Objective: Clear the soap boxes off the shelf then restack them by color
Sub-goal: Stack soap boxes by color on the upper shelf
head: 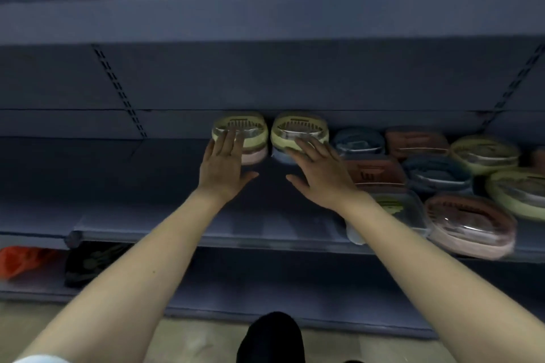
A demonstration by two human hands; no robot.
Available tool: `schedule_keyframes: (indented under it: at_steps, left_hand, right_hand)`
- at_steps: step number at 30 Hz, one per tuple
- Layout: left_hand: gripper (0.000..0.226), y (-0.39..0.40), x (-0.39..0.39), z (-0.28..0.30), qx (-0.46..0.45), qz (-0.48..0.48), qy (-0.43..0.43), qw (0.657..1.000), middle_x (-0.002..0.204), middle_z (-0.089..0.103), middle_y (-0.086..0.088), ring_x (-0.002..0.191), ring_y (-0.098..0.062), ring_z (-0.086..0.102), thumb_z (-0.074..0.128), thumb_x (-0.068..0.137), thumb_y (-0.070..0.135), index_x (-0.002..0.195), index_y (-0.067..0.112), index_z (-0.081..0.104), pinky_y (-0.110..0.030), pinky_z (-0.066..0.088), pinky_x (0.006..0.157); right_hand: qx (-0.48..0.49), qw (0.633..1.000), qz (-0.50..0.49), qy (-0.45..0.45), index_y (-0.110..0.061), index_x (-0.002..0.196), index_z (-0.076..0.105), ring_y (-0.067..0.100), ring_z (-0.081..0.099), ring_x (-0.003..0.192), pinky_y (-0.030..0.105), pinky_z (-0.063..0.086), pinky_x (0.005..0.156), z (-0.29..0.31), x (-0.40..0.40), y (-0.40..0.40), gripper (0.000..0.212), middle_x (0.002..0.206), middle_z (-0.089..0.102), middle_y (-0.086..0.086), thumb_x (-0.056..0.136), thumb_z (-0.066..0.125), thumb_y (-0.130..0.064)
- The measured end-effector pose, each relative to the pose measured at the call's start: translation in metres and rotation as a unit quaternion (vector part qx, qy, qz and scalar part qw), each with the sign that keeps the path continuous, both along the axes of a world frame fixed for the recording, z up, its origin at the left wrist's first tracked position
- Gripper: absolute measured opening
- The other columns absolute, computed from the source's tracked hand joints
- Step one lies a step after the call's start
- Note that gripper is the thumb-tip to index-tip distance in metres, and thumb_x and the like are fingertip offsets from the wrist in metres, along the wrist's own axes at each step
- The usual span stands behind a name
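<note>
- Shelf (177,224): front edge nearest.
- Left hand (224,168), fingers straight, flat on left yellow soap box (240,130) at shelf's back.
- Right hand (321,174), spread, touching right yellow soap box (299,130).
- Loose mixed-colour soap boxes (442,174) right of both.

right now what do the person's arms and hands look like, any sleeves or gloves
Both forearms are bare up to the frame's edge. The left hand and right hand wear no gloves, and no rings, watch or bracelets show. A scrap of white cloth, perhaps a sleeve, shows by the left arm at the bottom corner.
</note>
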State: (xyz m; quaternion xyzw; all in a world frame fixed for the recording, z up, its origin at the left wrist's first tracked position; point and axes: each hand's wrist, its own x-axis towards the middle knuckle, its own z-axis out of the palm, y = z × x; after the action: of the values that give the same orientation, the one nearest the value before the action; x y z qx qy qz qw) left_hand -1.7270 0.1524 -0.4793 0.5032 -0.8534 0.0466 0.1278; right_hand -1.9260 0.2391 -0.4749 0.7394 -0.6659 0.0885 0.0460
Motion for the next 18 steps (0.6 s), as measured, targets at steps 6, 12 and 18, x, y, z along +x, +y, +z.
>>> schedule_keyframes:
  at_steps: [6, 12, 18]
  left_hand:
    - [0.095, -0.045, 0.0, -0.014, -0.074, -0.049, 0.018, 0.996, 0.157, 0.01, -0.011, 0.144, -0.027, 0.01, 0.063, 0.08, 0.053, 0.149, 0.007, 0.015, -0.039, 0.003, 0.117]
    - [0.108, -0.08, -0.007, -0.018, -0.046, -0.044, 0.002, 0.998, 0.158, 0.0, -0.007, 0.146, -0.022, -0.002, 0.061, 0.077, 0.062, 0.15, 0.012, 0.0, -0.039, -0.001, 0.118]
    - [0.11, -0.096, -0.013, -0.02, -0.057, -0.058, -0.009, 0.997, 0.158, 0.003, -0.006, 0.145, -0.022, 0.002, 0.062, 0.075, 0.063, 0.15, 0.012, 0.0, -0.037, 0.001, 0.118]
  right_hand:
    - [-0.072, 0.997, 0.023, 0.026, -0.023, 0.148, 0.026, 0.025, 0.007, 0.145, 0.043, 0.003, 0.115, -0.019, -0.002, -0.037, 0.061, 0.158, 0.013, 0.003, 0.095, 0.046, -0.044]
    - [-0.052, 0.994, -0.014, 0.092, -0.029, 0.151, 0.001, 0.03, -0.01, 0.144, 0.048, -0.005, 0.115, -0.023, -0.004, -0.069, 0.086, 0.158, -0.011, 0.005, 0.086, 0.05, -0.06]
    - [-0.038, 0.989, -0.077, 0.116, -0.026, 0.15, -0.009, 0.035, -0.009, 0.144, 0.052, -0.003, 0.115, -0.017, -0.016, -0.087, 0.1, 0.158, -0.013, 0.007, 0.082, 0.053, -0.064]
